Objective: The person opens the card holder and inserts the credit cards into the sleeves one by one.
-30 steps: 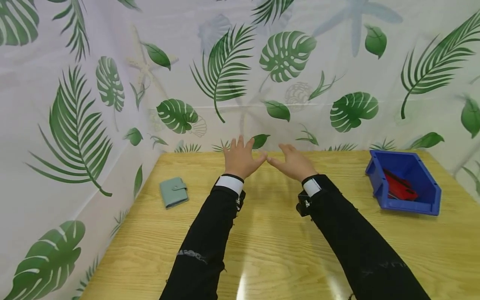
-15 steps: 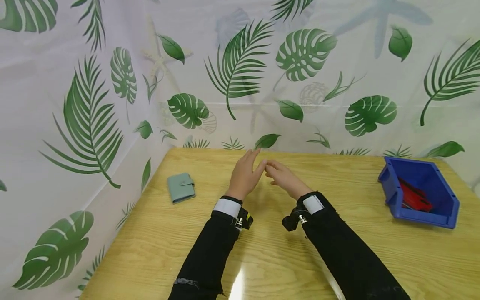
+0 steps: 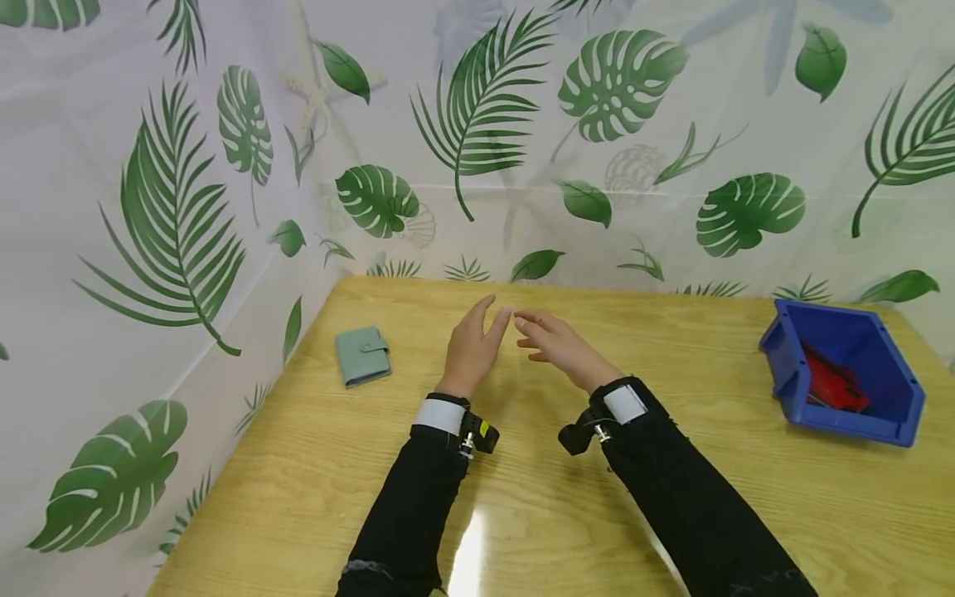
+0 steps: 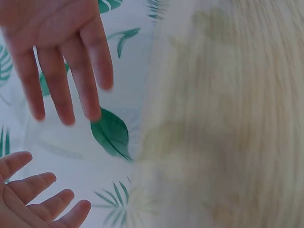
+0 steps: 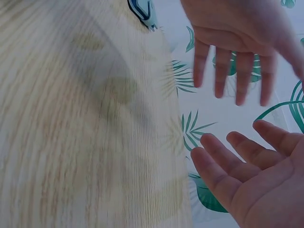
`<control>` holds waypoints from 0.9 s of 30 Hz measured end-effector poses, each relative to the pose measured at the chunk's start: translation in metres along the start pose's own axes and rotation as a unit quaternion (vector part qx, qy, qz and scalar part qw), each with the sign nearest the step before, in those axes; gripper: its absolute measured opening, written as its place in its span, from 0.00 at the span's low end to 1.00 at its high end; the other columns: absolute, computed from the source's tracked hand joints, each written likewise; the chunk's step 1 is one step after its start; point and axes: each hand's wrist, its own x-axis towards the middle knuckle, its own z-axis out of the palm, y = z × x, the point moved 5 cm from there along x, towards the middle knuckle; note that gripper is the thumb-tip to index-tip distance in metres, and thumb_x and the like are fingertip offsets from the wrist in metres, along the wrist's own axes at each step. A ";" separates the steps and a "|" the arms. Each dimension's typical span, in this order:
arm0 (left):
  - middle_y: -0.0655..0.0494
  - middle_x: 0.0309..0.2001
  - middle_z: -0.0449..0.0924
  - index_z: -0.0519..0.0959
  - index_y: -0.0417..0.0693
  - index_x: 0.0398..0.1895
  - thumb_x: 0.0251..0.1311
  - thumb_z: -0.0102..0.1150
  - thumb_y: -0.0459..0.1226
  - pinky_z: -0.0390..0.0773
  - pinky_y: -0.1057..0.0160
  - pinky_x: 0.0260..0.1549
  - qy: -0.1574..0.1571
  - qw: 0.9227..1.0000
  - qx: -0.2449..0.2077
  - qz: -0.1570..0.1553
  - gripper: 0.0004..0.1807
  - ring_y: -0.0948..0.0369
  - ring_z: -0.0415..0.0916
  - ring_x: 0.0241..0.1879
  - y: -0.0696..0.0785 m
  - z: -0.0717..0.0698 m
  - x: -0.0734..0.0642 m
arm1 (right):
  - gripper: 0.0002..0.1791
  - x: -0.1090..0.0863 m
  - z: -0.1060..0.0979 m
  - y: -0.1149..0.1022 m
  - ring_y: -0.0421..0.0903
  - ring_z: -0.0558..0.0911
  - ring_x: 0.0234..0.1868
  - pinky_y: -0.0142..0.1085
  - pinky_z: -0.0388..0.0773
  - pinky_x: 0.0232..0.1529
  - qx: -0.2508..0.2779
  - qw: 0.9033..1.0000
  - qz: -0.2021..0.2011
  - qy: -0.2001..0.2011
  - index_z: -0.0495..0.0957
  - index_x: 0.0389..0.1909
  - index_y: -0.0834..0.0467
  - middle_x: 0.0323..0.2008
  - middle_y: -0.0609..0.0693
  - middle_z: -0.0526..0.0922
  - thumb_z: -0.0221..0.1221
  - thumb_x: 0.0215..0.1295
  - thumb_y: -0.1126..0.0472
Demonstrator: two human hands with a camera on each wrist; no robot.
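My left hand (image 3: 470, 348) hovers above the wooden table, its fingers straight and slightly parted. Facing it, my right hand (image 3: 559, 344) is raised with fingers extended and bent a little. In the head view the fingertips nearly meet, and a narrow gap shows between them. Both palms are bare in the wrist views, and neither hand holds anything. Off to the left lies a pale green wallet (image 3: 362, 356) with a snap strap, flat on the table. A corner of the wallet (image 5: 144, 12) also appears at the top of the right wrist view.
A blue plastic bin (image 3: 846, 373) stands at the right of the wooden table (image 3: 522, 514), with a red item (image 3: 831, 381) inside that is partly hidden. A white leaf-printed sheet (image 3: 477, 199) hangs behind the table and along its left side.
The hands have come down and toward me a little, turning from palms down to palms facing each other. The view has shifted, so the wallet and bin sit further right. Neither appears touched.
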 end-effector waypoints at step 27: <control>0.30 0.61 0.69 0.65 0.30 0.67 0.66 0.59 0.41 0.67 0.43 0.58 0.120 0.953 0.139 -0.240 0.32 0.37 0.67 0.59 -0.143 -0.142 -0.024 | 0.38 -0.020 -0.026 0.018 0.63 0.64 0.68 0.55 0.62 0.65 -0.024 1.000 0.013 -0.003 0.49 0.75 0.64 0.73 0.65 0.54 0.44 0.76 0.43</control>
